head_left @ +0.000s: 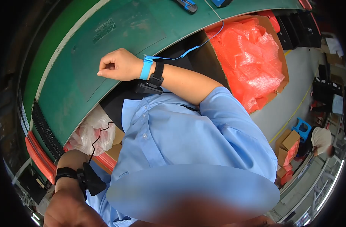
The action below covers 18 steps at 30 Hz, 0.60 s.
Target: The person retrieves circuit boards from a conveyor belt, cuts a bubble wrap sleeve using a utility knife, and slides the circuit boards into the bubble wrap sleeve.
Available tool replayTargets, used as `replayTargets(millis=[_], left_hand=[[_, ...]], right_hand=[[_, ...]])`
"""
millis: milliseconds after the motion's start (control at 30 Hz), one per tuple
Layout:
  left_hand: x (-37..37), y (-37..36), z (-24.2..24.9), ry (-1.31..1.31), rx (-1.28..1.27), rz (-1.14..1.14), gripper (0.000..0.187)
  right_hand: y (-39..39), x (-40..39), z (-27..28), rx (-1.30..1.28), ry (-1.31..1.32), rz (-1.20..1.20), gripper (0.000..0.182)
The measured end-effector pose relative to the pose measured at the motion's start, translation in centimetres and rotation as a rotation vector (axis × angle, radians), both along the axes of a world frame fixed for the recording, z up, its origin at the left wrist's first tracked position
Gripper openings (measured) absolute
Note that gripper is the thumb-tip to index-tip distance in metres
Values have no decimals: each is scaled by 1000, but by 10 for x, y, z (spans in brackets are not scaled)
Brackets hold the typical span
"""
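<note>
My right hand (118, 65) is held over the green mat on the workbench (116, 34). Its fingers are curled in and pressed together, and I see nothing in them. A light blue wrist strap (146, 67) with a coiled blue cord (188, 52) is round that wrist, beside a black strap carrying a small device (151, 86). My left hand (69, 212) is raised close to the camera at the lower left. Its fingers are hidden beyond the lower edge. A black band with a device (90, 179) and a thin black cable is on that wrist.
A cardboard box of red bubble wrap (252, 60) stands to the right of the bench. A blue-handled tool (188, 5) lies at the top edge. Black strips (46, 130) lie at left; clear plastic bags (99, 130) sit below the bench. A person (320, 140) is at far right near a blue stool (301, 129).
</note>
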<state>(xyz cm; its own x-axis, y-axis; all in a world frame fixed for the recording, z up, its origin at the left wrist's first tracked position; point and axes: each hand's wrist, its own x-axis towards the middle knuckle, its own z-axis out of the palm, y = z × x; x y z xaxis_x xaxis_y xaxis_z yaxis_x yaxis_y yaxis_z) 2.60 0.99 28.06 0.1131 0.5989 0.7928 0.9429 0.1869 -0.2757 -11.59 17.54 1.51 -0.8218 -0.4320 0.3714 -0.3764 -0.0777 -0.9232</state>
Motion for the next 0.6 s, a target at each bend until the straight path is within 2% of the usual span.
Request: replayTargets(millis=[100, 367, 600], left_hand=[[-3, 14, -6, 127, -29, 227, 43], [4, 11, -11, -198, 70, -93, 42], [3, 7, -15, 28, 60, 71, 43]], right_hand=[[4, 2, -2, 7, 1, -16, 17], [-2, 1, -3, -16, 6, -12, 17], [4, 2, -1, 0, -2, -19, 18]])
